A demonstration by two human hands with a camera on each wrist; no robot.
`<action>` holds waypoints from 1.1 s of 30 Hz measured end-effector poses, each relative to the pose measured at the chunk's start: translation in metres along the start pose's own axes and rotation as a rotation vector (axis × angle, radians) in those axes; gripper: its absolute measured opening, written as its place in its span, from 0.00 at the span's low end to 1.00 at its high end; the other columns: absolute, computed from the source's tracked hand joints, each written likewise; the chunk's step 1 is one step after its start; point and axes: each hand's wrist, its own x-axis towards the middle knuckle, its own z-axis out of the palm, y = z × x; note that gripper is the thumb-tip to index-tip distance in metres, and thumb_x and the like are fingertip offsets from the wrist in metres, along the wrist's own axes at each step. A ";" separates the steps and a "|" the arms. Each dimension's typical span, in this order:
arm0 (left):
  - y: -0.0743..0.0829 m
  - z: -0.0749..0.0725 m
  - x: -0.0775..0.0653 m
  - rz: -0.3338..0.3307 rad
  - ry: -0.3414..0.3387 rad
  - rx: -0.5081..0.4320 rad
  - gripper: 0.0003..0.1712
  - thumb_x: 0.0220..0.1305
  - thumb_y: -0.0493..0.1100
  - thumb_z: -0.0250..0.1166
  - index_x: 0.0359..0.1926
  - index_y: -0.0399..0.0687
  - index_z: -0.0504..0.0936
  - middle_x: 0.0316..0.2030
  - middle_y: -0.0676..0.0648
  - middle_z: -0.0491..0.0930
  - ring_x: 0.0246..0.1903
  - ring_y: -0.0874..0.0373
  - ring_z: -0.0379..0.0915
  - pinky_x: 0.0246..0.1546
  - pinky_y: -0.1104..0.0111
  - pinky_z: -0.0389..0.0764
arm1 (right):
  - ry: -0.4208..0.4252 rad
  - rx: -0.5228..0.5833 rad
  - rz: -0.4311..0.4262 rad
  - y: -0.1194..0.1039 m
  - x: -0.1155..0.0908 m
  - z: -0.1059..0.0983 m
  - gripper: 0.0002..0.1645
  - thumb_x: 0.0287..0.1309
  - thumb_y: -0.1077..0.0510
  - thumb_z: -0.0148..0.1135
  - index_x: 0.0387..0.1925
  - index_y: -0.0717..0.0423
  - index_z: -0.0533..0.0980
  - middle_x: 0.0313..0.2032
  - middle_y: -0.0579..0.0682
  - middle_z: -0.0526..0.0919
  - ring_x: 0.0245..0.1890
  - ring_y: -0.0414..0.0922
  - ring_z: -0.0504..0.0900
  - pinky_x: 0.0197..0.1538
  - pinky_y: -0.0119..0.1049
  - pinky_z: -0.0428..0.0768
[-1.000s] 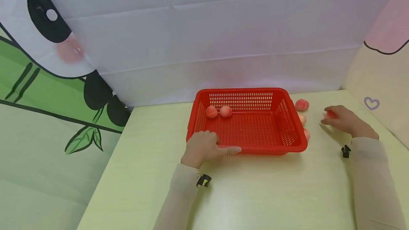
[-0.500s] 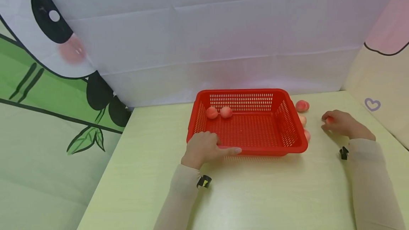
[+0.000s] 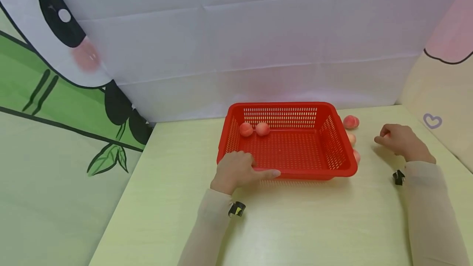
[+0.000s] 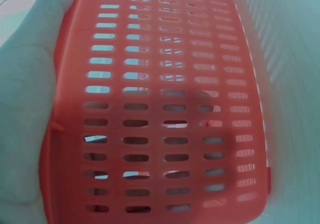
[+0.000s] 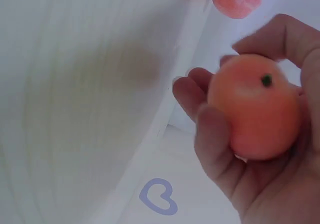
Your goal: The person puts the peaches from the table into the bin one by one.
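Purple heart (image 3: 432,121) on the cream backdrop (image 3: 448,89)

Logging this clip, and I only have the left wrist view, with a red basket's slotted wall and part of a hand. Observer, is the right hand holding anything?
Observer: Yes, the right hand grips a fruit, seen in the right wrist view.
Operator: What lies inside the basket?
Observer: Two fruits side by side, toward its far left corner in the head view.
Operator: Anything outside it?
Observer: More fruits lie on the table, along its right side.
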 end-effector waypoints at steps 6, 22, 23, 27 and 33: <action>0.001 -0.002 -0.001 0.000 -0.006 -0.005 0.47 0.54 0.89 0.60 0.14 0.55 0.58 0.12 0.58 0.48 0.18 0.64 0.44 0.20 0.66 0.50 | 0.055 -0.046 0.033 -0.010 -0.008 -0.003 0.21 0.71 0.45 0.59 0.33 0.59 0.83 0.25 0.48 0.78 0.26 0.50 0.74 0.25 0.43 0.69; 0.001 -0.002 0.000 -0.011 -0.010 -0.004 0.47 0.53 0.89 0.60 0.14 0.55 0.58 0.13 0.58 0.48 0.18 0.63 0.43 0.20 0.66 0.50 | 0.214 -0.028 0.062 -0.020 -0.012 -0.002 0.24 0.68 0.47 0.60 0.17 0.51 0.73 0.15 0.41 0.62 0.19 0.45 0.64 0.23 0.40 0.60; 0.001 -0.002 0.000 -0.010 -0.008 -0.006 0.47 0.53 0.89 0.60 0.14 0.55 0.57 0.13 0.58 0.48 0.18 0.63 0.43 0.20 0.66 0.50 | 0.215 -0.027 0.063 -0.021 -0.012 -0.003 0.23 0.68 0.47 0.60 0.18 0.53 0.74 0.16 0.42 0.63 0.19 0.46 0.65 0.23 0.40 0.61; 0.000 -0.002 0.000 -0.008 -0.007 -0.009 0.47 0.53 0.89 0.61 0.14 0.55 0.57 0.13 0.58 0.47 0.18 0.63 0.43 0.20 0.66 0.49 | 0.230 -0.026 0.061 -0.027 -0.014 -0.007 0.22 0.68 0.47 0.61 0.23 0.58 0.79 0.17 0.44 0.70 0.20 0.48 0.69 0.23 0.41 0.65; 0.000 -0.002 0.000 -0.012 -0.012 -0.010 0.47 0.53 0.89 0.61 0.14 0.55 0.58 0.12 0.58 0.48 0.18 0.63 0.43 0.20 0.66 0.49 | 0.303 -0.040 0.038 -0.046 -0.021 -0.023 0.21 0.67 0.49 0.60 0.25 0.59 0.82 0.17 0.45 0.75 0.20 0.49 0.71 0.21 0.42 0.67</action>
